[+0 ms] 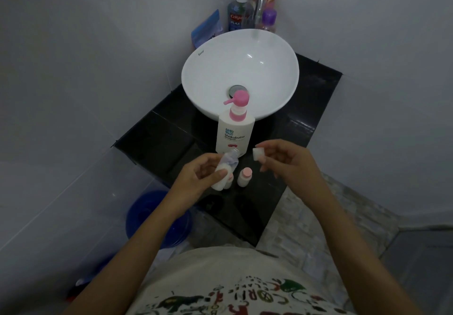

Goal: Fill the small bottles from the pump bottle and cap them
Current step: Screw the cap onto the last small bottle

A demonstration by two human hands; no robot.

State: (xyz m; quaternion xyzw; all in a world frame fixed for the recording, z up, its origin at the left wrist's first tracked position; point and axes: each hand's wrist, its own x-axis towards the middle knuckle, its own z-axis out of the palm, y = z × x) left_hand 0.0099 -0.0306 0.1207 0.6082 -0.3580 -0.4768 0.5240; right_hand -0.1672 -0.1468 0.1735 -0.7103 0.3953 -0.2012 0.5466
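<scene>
A white pump bottle (234, 132) with a pink pump head stands on the black counter (157, 140), in front of the basin. My left hand (196, 174) grips a small white bottle (219, 180), tilted, its neck blurred and open at the top. My right hand (284, 159) pinches a small white cap (257, 154) to the right of that neck, apart from it. A small capped bottle with a pink cap (244, 176) stands on the counter between my hands. Another small bottle (229, 181) is partly hidden behind the held one.
A white round basin (208, 69) sits on the counter, with a chrome tap (261, 0) above it. Mouthwash (239, 13), a purple bottle (268, 20) and a blue pouch (207, 28) stand behind the basin. A blue bucket (147, 216) is on the floor at the left.
</scene>
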